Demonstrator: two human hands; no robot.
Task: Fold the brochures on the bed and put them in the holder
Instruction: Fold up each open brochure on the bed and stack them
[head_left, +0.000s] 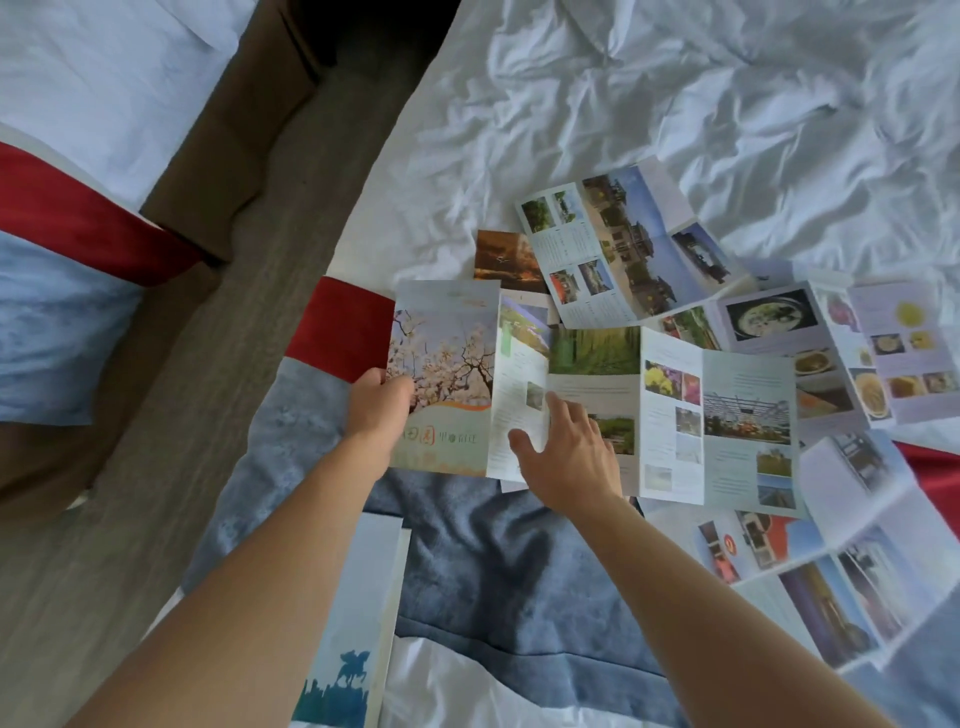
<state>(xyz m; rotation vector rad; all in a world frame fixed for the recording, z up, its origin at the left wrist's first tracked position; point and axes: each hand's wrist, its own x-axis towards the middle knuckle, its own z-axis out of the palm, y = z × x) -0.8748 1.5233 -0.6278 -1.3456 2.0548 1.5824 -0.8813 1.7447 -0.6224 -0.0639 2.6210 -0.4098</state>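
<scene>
A long accordion brochure (670, 410) lies spread across the bed, its blossom-tree cover panel (447, 364) at the left end. My left hand (376, 410) grips the left edge of that cover panel. My right hand (566, 452) rests flat with fingers spread on the panels just right of the cover. Several other unfolded brochures lie around it: one with building photos (623, 244) behind, one with food photos (852, 353) to the right, more at the lower right (841, 582). No holder is recognisable in view.
A folded pale-blue brochure (353, 623) with a horse silhouette lies near the bed's front edge. The bed has a crumpled white sheet (675, 93) and a blue runner (493, 551) with red trim. A wooden floor gap (218, 364) separates it from a second bed (78, 104).
</scene>
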